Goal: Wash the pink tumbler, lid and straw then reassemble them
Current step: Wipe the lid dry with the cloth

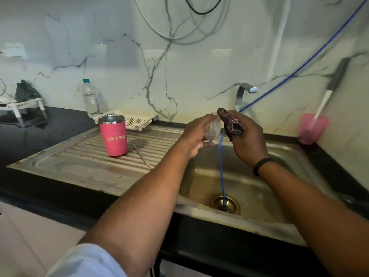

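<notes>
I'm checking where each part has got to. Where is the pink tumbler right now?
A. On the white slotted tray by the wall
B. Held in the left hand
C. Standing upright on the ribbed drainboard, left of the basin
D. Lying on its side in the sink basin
C: the pink tumbler stands upright, open end up, on the drainboard, while the left hand holds the clear lid.

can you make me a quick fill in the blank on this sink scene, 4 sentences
1. The left hand holds the clear ____ over the sink.
2. The right hand grips a dark ____.
3. The pink tumbler stands upright on the ____, left of the basin.
4. A ____ tube runs down into the drain.

Missing words: lid; cloth; drainboard; blue
</notes>
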